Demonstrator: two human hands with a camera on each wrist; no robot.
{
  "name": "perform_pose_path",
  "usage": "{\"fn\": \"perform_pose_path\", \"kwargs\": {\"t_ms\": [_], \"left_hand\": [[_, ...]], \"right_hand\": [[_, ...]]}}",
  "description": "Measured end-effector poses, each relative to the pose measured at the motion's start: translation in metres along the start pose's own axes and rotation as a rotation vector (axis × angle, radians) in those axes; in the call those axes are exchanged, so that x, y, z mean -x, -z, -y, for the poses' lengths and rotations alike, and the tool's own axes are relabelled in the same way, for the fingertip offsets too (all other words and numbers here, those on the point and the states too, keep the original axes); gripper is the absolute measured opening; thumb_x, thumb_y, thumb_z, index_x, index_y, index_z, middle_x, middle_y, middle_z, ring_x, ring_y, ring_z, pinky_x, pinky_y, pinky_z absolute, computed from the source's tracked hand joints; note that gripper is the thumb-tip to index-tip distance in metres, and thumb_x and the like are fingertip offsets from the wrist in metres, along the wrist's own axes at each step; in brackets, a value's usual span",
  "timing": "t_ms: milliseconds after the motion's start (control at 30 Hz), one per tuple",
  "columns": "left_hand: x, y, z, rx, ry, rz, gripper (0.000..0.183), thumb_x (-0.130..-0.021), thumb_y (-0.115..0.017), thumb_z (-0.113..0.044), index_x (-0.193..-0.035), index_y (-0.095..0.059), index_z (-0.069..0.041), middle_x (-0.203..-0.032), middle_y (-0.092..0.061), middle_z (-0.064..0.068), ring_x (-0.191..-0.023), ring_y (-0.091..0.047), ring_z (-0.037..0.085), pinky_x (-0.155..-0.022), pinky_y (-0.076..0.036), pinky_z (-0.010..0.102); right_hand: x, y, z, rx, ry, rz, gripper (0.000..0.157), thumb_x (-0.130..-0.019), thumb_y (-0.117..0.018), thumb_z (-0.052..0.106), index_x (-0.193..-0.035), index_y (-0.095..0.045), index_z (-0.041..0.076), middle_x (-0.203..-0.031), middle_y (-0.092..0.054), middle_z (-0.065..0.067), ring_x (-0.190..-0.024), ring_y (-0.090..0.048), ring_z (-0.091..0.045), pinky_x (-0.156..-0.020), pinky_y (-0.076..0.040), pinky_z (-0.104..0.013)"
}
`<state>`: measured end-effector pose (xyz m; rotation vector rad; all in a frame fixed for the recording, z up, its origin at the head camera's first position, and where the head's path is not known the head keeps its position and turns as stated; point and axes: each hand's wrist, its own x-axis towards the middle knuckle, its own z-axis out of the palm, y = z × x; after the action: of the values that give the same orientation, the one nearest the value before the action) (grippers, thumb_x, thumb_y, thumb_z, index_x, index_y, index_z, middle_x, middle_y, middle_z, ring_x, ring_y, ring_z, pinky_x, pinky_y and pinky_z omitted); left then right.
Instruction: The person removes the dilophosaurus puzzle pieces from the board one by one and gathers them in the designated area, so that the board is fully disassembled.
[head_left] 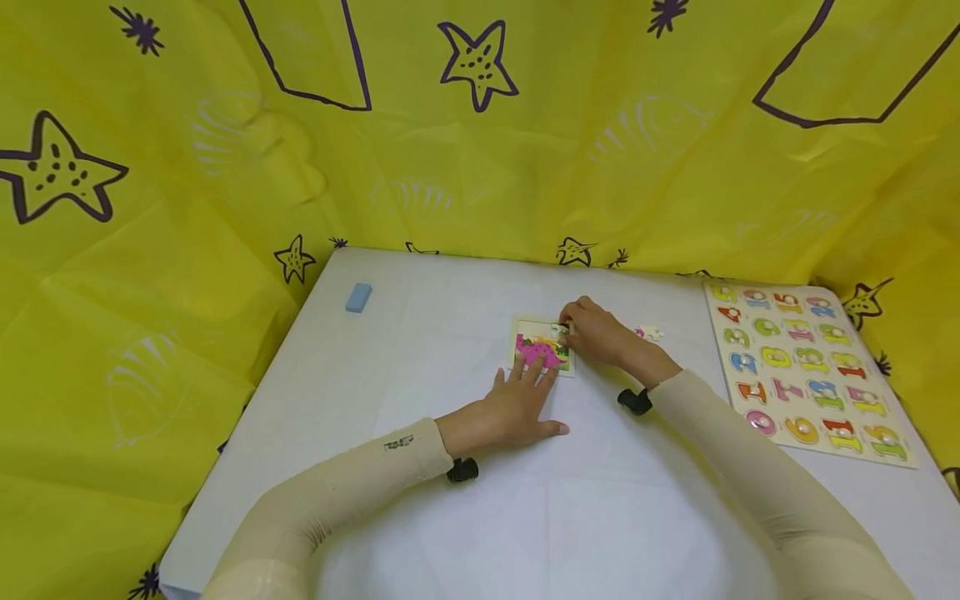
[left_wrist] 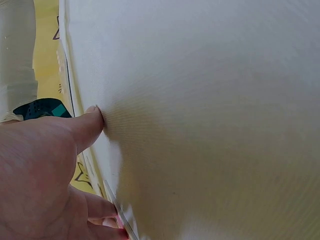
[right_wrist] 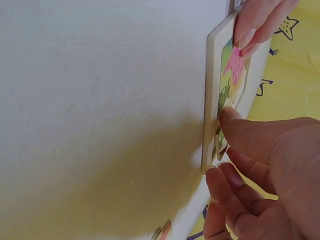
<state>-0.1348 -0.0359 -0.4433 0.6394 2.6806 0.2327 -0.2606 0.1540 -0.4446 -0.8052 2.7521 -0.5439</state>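
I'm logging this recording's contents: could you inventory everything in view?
table: one, white, beneath the puzzles
dinosaur puzzle: one, pink and pale, mid-table
held piece: one, partly green, dinosaur puzzle's right edge
loose pieces: count unclear, pink and white, right of dinosaur puzzle
number board: one, multicoloured, table's right side
block: one, blue, table's far left
sheeting: count unclear, yellow, behind table
wrist devices: two, black, at wrists
sleeves: two, beige, lower head view
left hand: one, bare, fingers on dinosaur puzzle
right hand: one, bare, pinching held piece
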Motion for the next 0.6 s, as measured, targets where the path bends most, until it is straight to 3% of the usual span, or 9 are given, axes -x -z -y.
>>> {"fn": "perform_pose_path", "kwargs": {"t_ms": [367, 600], "left_hand": [[0.0018, 0.0012, -0.0004, 0.0, 0.0, -0.012, 0.096, -0.099, -0.058, -0.068, -0.17, -0.021, -0.014, -0.177, -0.017, 0.012, -0.162, -0.016, 0.043, -0.124, -0.027, 0.065], [0.0034, 0.0025, -0.0007, -0.001, -0.002, -0.015, 0.096, -0.099, -0.058, -0.067, -0.17, -0.022, -0.014, -0.177, -0.017, 0.012, -0.162, -0.015, 0.043, -0.124, -0.027, 0.066]], "right_hand": [[-0.0003, 0.0019, 0.0019, -0.064, -0.02, 0.018, 0.036, -0.104, -0.068, 0.015, -0.132, -0.058, -0.006, -0.125, -0.06, -0.022, -0.113, -0.058, -0.034, -0.107, -0.048, -0.054], [0.0004, 0.0007, -0.0008, -0.129, -0.03, 0.001, 0.028, -0.105, -0.066, 0.011, -0.128, -0.063, -0.004, -0.121, -0.06, -0.023, -0.111, -0.06, -0.036, -0.104, -0.049, -0.053]]}}
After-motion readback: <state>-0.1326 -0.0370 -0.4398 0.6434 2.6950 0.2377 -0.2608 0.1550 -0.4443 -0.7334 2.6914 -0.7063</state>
